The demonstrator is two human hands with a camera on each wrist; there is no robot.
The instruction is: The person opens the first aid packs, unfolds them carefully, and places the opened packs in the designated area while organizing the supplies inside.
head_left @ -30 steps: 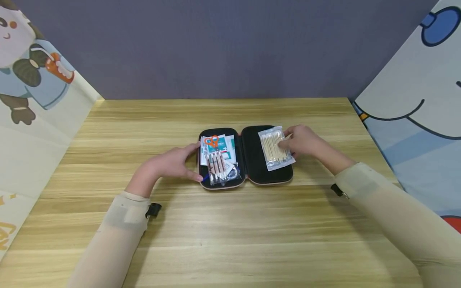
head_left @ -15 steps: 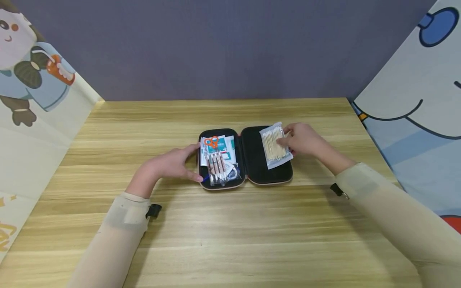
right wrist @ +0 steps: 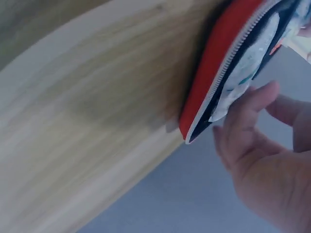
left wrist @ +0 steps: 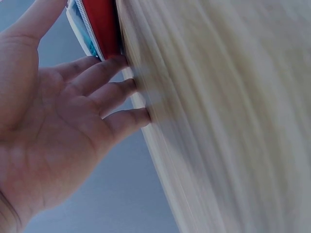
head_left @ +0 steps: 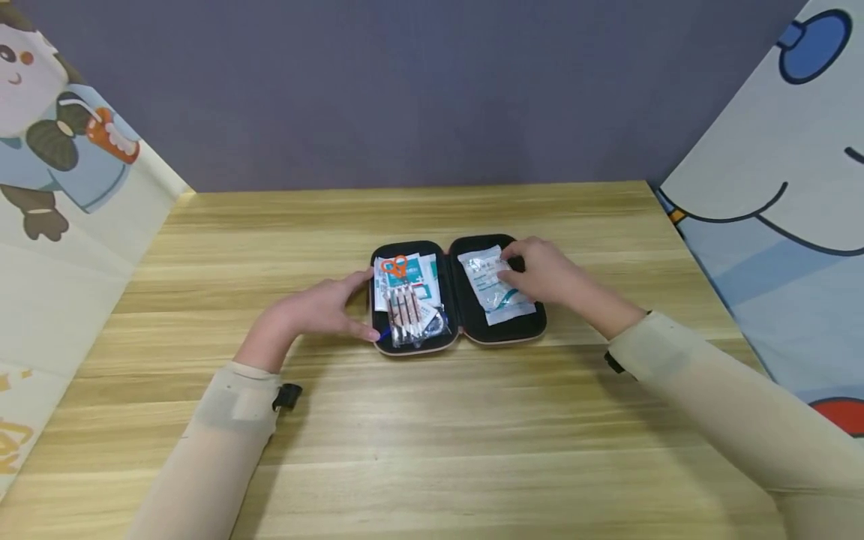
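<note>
An open zip case (head_left: 466, 330), black inside with a red outer shell, lies on the wooden table. In its right half rests a clear-and-white packet of cotton swabs (head_left: 496, 289), teal-printed side up. My right hand (head_left: 543, 274) is at the packet's upper right edge, thumb and forefinger apart and fingertips touching or just over it. My left hand (head_left: 320, 306) steadies the case's left edge, thumb near the front corner and fingers at the back. In the left wrist view its fingers (left wrist: 104, 77) lie extended beside the red shell (left wrist: 99, 24).
The case's left half holds orange-handled scissors (head_left: 397, 265), white-and-teal packets (head_left: 408, 276) and a clear bag of slim tubes (head_left: 405, 311). A dark grey panel (head_left: 418, 97) stands behind the table (head_left: 405, 450), with cartoon-printed walls at both sides.
The swab packet has turned over, from swabs showing to printed side up, and shifted left in the case's right half. My right hand moved left with it; the left hand stayed put.
</note>
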